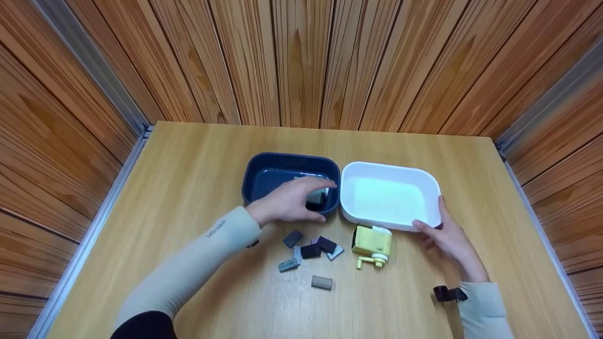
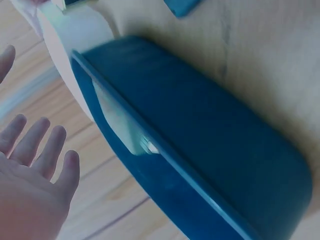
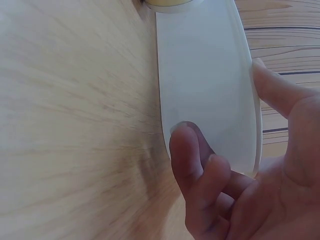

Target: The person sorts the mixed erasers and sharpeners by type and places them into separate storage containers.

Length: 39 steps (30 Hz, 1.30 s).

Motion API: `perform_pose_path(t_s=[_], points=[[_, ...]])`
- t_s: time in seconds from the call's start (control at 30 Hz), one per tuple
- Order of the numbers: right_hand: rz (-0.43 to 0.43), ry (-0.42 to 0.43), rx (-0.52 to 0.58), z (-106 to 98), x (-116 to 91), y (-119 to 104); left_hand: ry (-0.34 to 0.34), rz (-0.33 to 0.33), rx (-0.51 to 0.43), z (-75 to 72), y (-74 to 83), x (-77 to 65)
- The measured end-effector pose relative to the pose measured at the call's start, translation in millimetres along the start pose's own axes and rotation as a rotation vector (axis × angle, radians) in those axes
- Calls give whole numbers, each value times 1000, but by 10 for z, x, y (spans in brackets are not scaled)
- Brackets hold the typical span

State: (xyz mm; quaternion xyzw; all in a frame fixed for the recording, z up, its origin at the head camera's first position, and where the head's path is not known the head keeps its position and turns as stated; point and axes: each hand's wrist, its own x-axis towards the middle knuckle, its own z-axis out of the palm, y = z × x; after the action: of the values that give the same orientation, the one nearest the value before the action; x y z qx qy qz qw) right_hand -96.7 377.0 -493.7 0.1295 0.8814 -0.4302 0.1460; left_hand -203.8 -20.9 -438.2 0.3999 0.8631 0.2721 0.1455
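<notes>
My left hand [image 1: 294, 197] is over the right end of a dark blue bin [image 1: 264, 162], fingers spread and nothing between them. In the left wrist view the same hand [image 2: 37, 172] appears open beside the bin's rim [image 2: 165, 150]. Under it, partly hidden, pale and dark objects [image 1: 315, 197] lie inside the bin. With my right hand [image 1: 447, 235] I grip the near right corner of a white bin [image 1: 391, 195]. One digit lies at its rim and curled fingers [image 3: 185, 155] are against the outer wall [image 3: 205, 75].
In front of the bins lie several small dark and pale blocks [image 1: 311, 251] and a grey-brown block [image 1: 322, 282]. A yellow hand-crank pencil sharpener [image 1: 372, 242] stands close before the white bin. Wooden walls [image 1: 301, 61] rise behind and beside the table [image 1: 212, 141].
</notes>
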Motion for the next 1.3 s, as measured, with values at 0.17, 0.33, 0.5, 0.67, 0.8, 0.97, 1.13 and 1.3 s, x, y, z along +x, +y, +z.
perform_pose_path(t_s=[0.17,0.33,0.5,0.67,0.8,0.97,1.13,1.3], points=[[-2,1,3,3,-3,-10,-12,76,25,128,132,-35],[-7,10,8,6,-1,-8,-19,122,19,248,231,-43],[-4,9,14,7,-2,-1,-36,143,-5,377,256,-34],[3,3,22,1,-7,9,-51,148,-27,527,251,7],[-1,2,25,3,-5,12,-48,148,-11,631,276,51],[8,2,17,3,-3,11,-44,161,-2,702,343,81],[5,10,4,-7,-4,5,-78,139,-53,743,382,110],[-9,12,3,1,-9,1,-99,140,-77,823,376,149]])
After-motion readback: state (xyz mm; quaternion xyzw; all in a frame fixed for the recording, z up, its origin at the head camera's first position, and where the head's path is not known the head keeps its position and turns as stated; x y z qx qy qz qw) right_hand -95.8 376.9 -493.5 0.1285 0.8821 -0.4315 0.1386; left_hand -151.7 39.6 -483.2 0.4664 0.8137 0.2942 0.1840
